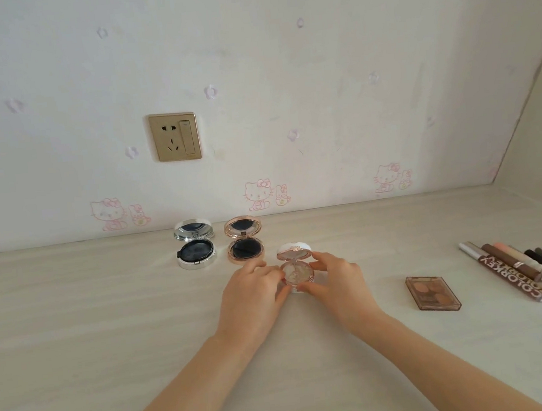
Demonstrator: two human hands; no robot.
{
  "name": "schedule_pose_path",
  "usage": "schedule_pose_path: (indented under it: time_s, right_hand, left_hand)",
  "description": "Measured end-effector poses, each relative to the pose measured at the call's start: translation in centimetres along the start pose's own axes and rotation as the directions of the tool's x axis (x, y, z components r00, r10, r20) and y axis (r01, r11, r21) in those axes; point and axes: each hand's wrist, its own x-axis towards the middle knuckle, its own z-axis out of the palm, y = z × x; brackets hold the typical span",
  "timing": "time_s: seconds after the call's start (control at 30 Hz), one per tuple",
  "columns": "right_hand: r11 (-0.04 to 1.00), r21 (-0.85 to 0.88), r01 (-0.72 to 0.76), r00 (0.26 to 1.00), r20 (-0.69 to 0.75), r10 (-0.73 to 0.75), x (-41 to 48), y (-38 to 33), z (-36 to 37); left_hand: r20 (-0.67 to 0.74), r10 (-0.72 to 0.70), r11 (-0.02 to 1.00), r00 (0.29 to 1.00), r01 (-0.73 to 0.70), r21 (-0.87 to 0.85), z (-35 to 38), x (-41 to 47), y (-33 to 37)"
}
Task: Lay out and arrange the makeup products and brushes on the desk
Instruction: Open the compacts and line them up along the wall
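A: Both hands are closing around the little pink compact [295,271]. The left hand [254,291] is pinching its left rim, thumb near the front, and the right hand [334,280] is cupping the right rim with the thumb tucked under the front edge. So both grips are clamped on that one case, which is sitting on the desk [108,320] just right of the two open compacts.

B: Which way is it facing?

A: It is lying open, the lid tipping up toward the wall and the pan facing up. Hinge is at the back, so its long line is running front to back, matching the silver compact [195,248] and the rose-gold compact [244,239] beside it.

B: What could be going wrong from here?

A: I'm judging the lid as the weak point: fingers pressing on the rim could be snapping it shut or tipping the case backward. Sliding it left carelessly could also be knocking the rose-gold one. The eyeshadow palette [433,292] and the row of pencils [517,264] are sitting well apart, so they are looking safe.
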Motion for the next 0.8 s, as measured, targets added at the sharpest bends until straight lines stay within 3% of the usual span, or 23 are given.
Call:
schedule_pose_path:
  time_s: [0.3, 0.8]
  right_hand:
    - [1.000, 0.011, -0.025, 1.000, -0.009, 0.025, 4.3, 1.3, 0.3]
    - [1.000, 0.030, -0.001, 1.000, 0.005, 0.001, 8.3, 1.4, 1.8]
  left_hand:
    - [-0.073, 0.088, 0.984, 0.993, -0.075, 0.163, 2.7, 3.7, -0.6]
    - [-0.092, 0.018, 0.978, 0.996, 0.002, 0.210, 4.2, 6.5, -2.1]
